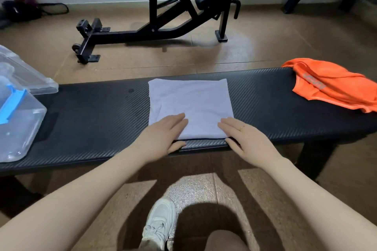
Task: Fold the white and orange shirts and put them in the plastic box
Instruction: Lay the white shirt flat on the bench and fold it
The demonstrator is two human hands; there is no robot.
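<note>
Resting flat on the near edge of a folded white cotton shirt [190,108], both bare hands lie palm down with fingers straight and close together. The left hand [163,134] covers the shirt's near left corner, its fingers pointing far and to the right, while its thumb lies along the near rim of the long black textured bench pad [91,112]. The right hand [245,138], with a thin ring on one finger, covers the near right corner, its fingers pointing far and to the left and its thumb also down by the bench's near rim. Neither hand curls round or pinches the cloth; they only press on it. Both forearms reach in from the near side, angled toward each other.

The white shirt sits as a neat rectangle in the middle of the bench. A crumpled, unfolded orange sports shirt with grey lettering [330,85] lies well apart at the right end of the bench, partly hanging over its far edge. At the left end stands a clear plastic box with a blue latch [19,126], and its clear lid [26,75] lies just beyond it.

On the brown tiled floor [265,47] beyond the bench stands a black adjustable weight bench [163,26]. A white sneaker [159,224] shows on the near floor.
</note>
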